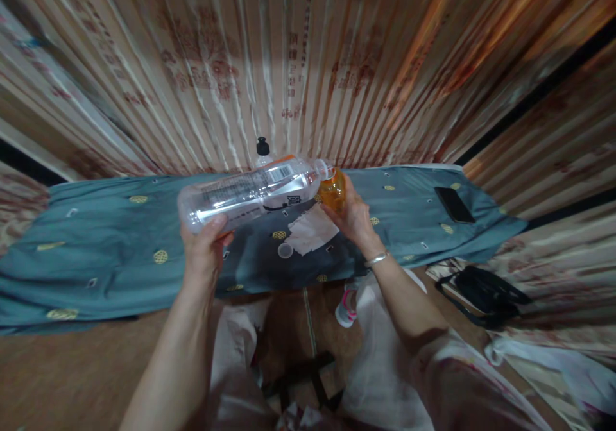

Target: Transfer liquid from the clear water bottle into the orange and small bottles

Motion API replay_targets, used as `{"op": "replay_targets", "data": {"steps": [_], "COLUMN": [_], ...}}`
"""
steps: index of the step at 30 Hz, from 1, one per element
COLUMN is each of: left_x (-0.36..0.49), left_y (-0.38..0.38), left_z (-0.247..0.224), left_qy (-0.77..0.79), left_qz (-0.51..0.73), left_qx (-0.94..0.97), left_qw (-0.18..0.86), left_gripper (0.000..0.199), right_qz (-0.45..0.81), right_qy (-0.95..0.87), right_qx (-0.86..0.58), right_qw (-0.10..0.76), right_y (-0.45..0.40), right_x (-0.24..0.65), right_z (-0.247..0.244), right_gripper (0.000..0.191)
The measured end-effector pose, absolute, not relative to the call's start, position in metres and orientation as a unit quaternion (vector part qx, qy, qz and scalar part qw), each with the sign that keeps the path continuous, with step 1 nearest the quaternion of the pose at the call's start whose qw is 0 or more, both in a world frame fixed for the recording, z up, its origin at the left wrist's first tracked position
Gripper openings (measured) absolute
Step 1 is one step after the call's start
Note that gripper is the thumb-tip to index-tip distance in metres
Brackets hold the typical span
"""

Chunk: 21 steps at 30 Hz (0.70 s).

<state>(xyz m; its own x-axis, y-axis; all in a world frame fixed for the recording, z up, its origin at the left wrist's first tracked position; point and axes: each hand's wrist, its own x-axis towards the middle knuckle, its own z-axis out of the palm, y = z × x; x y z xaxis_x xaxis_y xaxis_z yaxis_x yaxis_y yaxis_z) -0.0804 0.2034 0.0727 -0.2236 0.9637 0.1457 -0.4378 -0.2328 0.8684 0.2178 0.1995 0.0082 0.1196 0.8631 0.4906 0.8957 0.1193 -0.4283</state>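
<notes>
My left hand point(208, 245) is wrapped round the base end of a large clear plastic bottle point(231, 197) with a printed label. The bottle lies nearly level in the air, its open neck pointing right. At that neck, my right hand point(353, 216) grips a small amber see-through container point(333, 192); whether the two rims touch, I cannot tell. Below them on the cloth rest a crumpled white tissue point(315, 231) and a round whitish cap point(285, 250). Partly hidden behind the large bottle stands a clear bottle with a black top point(262, 147).
A teal patterned cloth point(120, 226) covers the narrow table. A black phone point(453, 204) lies at its right end. Pleated curtains point(298, 65) hang close behind. On the floor to the right is a black bag point(486, 290).
</notes>
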Motion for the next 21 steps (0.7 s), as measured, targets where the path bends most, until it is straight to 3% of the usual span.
{"op": "replay_targets", "data": {"steps": [21], "left_x": [-0.09], "left_y": [0.199], "left_z": [0.068], "left_qy": [0.409], "left_qz": [0.677], "left_qx": [0.377], "left_qw": [0.482], "left_gripper": [0.066], "right_qz": [-0.053], "right_qy": [-0.663], "right_qx": [-0.645], "right_qw": [0.375], "right_y": [0.204], "right_x": [0.215], "right_z": [-0.007], "right_gripper": [0.089]}}
